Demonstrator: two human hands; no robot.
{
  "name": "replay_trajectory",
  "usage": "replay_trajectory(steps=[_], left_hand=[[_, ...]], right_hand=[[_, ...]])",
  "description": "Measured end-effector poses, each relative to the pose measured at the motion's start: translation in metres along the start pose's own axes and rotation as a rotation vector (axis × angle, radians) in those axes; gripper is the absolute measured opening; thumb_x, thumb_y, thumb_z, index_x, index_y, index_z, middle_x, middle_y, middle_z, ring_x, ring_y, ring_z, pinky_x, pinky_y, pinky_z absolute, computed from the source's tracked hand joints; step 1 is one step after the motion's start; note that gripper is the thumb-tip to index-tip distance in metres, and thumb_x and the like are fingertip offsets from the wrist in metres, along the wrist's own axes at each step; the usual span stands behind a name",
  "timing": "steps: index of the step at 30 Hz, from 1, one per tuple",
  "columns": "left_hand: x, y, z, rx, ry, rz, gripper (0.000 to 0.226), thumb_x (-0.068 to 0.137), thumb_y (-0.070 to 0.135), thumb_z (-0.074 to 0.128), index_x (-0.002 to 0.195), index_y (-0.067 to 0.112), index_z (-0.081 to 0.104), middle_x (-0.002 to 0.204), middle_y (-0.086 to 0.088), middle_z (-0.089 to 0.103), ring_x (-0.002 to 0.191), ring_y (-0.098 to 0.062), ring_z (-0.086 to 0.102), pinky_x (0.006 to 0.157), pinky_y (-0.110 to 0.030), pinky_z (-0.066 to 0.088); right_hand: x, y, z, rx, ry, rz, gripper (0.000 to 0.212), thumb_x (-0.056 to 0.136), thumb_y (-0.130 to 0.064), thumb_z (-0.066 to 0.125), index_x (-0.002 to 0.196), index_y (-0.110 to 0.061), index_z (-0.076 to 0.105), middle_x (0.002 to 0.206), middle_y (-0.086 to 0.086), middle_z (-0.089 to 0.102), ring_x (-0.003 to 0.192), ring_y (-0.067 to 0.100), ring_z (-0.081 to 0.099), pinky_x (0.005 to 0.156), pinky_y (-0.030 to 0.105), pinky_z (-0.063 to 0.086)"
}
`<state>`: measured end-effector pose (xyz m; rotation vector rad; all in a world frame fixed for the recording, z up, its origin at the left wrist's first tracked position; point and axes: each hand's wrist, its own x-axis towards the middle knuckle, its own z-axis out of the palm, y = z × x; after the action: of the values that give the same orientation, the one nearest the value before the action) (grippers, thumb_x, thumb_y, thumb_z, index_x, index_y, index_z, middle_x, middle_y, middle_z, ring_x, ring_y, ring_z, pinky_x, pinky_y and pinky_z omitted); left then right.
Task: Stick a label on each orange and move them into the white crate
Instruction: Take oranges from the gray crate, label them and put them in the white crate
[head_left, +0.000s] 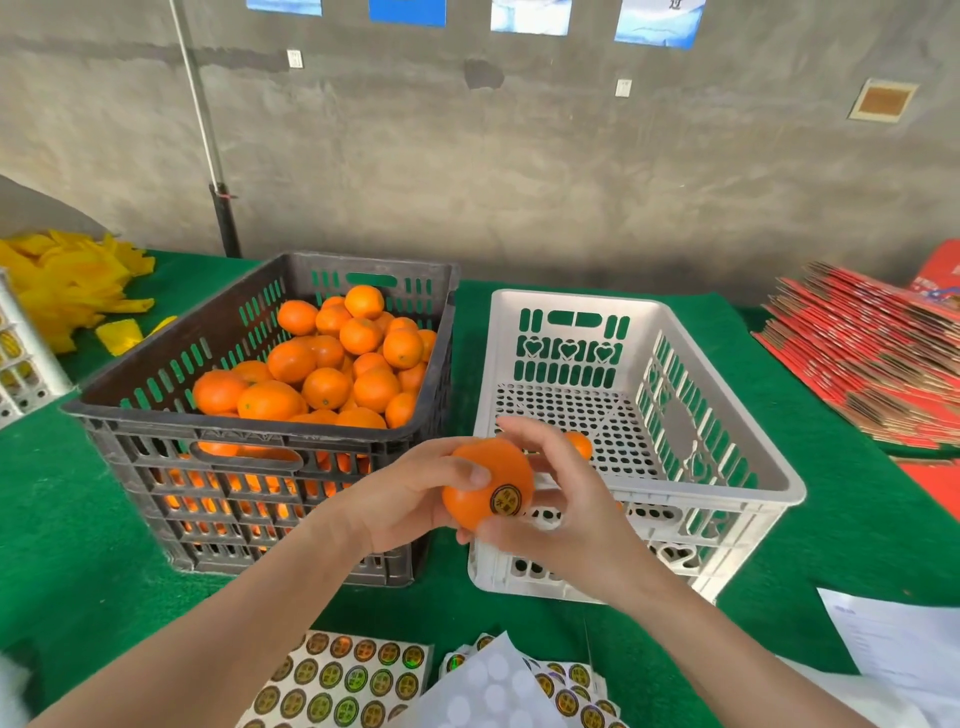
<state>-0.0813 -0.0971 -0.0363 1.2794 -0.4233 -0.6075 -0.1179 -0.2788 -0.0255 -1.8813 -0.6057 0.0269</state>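
Left hand (410, 501), right hand (566, 514) clamp glossy round orange fruit (480, 480); I judge firm, slick; cradle sides; white plastic crate (571, 301) one o'clock.

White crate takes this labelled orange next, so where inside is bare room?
Most of the white crate floor is bare, from the far wall to the right wall. One orange sits near-left. The black crate is crowded.
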Motion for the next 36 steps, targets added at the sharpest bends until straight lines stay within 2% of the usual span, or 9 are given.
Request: replay_trajectory(steps=[4,6,9,15,20,23,27,30,36], left_hand=[[0.009,0.022,0.006,0.013,0.017,0.055,0.06,0.067,0.054,0.077,0.115,0.02,0.067,0.115,-0.008,0.067,0.1,-0.027,0.067,0.076,-0.033,0.056],[0.015,0.039,0.005,0.069,0.238,0.069,0.078,0.069,0.065,0.066,0.13,0.018,0.055,0.13,-0.003,0.059,0.098,-0.029,0.069,0.073,-0.033,0.058],[0.017,0.052,-0.009,0.231,0.624,0.183,0.049,0.09,0.04,0.053,0.135,0.02,0.048,0.123,0.006,0.056,0.092,-0.023,0.07,0.077,-0.03,0.056],[0.007,0.05,-0.034,0.127,0.743,0.174,0.03,0.097,-0.001,0.045,0.125,0.006,0.054,0.106,-0.016,0.067,0.094,-0.023,0.065,0.079,-0.028,0.053],[0.006,0.046,-0.045,0.093,0.743,0.143,0.025,0.094,-0.003,0.048,0.111,0.005,0.064,0.092,-0.012,0.073,0.082,-0.018,0.071,0.067,-0.022,0.056],[0.008,0.045,-0.048,0.108,0.72,0.142,0.023,0.094,-0.002,0.049,0.105,0.009,0.067,0.082,-0.005,0.075,0.076,-0.013,0.071,0.063,-0.019,0.054],[0.008,0.044,-0.05,0.171,0.666,0.162,0.025,0.096,0.001,0.048,0.102,0.015,0.067,0.086,-0.004,0.075,0.083,-0.015,0.072,0.065,-0.018,0.053],[0.007,0.045,-0.05,0.277,0.653,0.189,0.028,0.097,-0.001,0.045,0.101,0.017,0.067,0.084,-0.001,0.074,0.082,-0.013,0.07,0.07,-0.021,0.055],[-0.002,0.053,-0.06,0.382,0.607,0.233,0.028,0.095,-0.006,0.045,0.108,0.01,0.064,0.089,-0.006,0.074,0.085,-0.014,0.07,0.077,-0.023,0.056]], right_hand=[[0.02,-0.009,-0.004,-0.222,0.149,-0.198,0.065,0.061,-0.035,0.079,0.118,-0.042,0.046,0.116,-0.024,0.047,0.107,-0.004,0.049,0.082,0.012,0.044],[0.044,-0.008,-0.026,-0.157,0.31,-0.122,0.064,0.061,-0.033,0.081,0.111,-0.046,0.044,0.107,-0.033,0.047,0.098,-0.013,0.05,0.07,0.006,0.046],[0.087,0.019,-0.084,-0.254,0.398,0.206,0.06,0.069,-0.02,0.08,0.113,-0.032,0.04,0.098,-0.018,0.049,0.089,0.0,0.056,0.06,0.013,0.046],[0.102,0.132,-0.128,-1.164,-0.642,0.85,0.015,0.084,-0.014,0.066,0.098,-0.008,0.061,0.104,0.004,0.06,0.096,0.021,0.057,0.082,0.031,0.049],[0.101,0.153,-0.127,-1.13,-0.794,0.896,0.054,0.09,-0.025,0.061,0.14,-0.015,0.042,0.147,0.007,0.038,0.126,0.025,0.042,0.106,0.04,0.038],[0.109,0.131,-0.113,-1.081,-0.576,0.678,0.053,0.089,-0.019,0.062,0.139,-0.018,0.044,0.146,0.006,0.041,0.131,0.024,0.041,0.106,0.036,0.035],[0.115,0.063,-0.064,-0.47,0.129,0.133,0.006,0.09,-0.026,0.062,0.093,-0.026,0.068,0.097,-0.01,0.068,0.087,0.001,0.061,0.078,0.019,0.049],[0.116,0.016,-0.019,-0.191,0.055,0.018,0.006,0.086,-0.028,0.066,0.083,-0.027,0.071,0.082,-0.012,0.07,0.078,0.003,0.065,0.074,0.022,0.052],[0.129,0.002,0.016,-0.201,0.175,0.031,0.008,0.084,-0.016,0.07,0.076,-0.013,0.071,0.072,-0.001,0.068,0.069,0.014,0.063,0.067,0.028,0.053]])
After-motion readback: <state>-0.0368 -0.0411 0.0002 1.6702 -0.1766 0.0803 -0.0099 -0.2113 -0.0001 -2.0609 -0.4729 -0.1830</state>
